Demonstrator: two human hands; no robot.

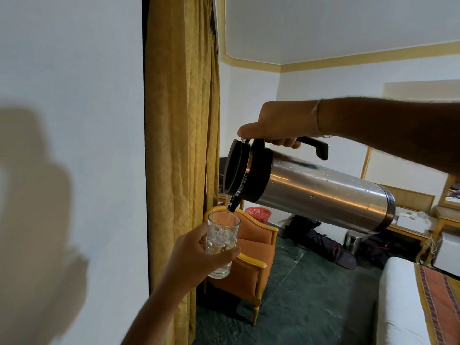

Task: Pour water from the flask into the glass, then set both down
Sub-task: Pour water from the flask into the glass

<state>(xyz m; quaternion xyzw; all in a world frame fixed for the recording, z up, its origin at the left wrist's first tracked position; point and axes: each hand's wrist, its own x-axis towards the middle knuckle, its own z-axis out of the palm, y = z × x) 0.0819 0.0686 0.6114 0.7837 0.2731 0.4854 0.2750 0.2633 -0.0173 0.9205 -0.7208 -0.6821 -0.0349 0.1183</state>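
Mid-frame, right hand [281, 125] clenched on the handle of a near-level flask [323, 192], spout just over the glass [222, 241] gripped by left hand [196, 257] lower centre; steeper tilt likely to overshoot, spilling onto the floor [311, 295].

A gold curtain [180, 145] is hanging down the white wall [74, 70] to my left, an orange armchair [251, 257] is standing on the dark green floor [311, 295] behind it, and a red basket [258, 213] is sitting just beyond the chair
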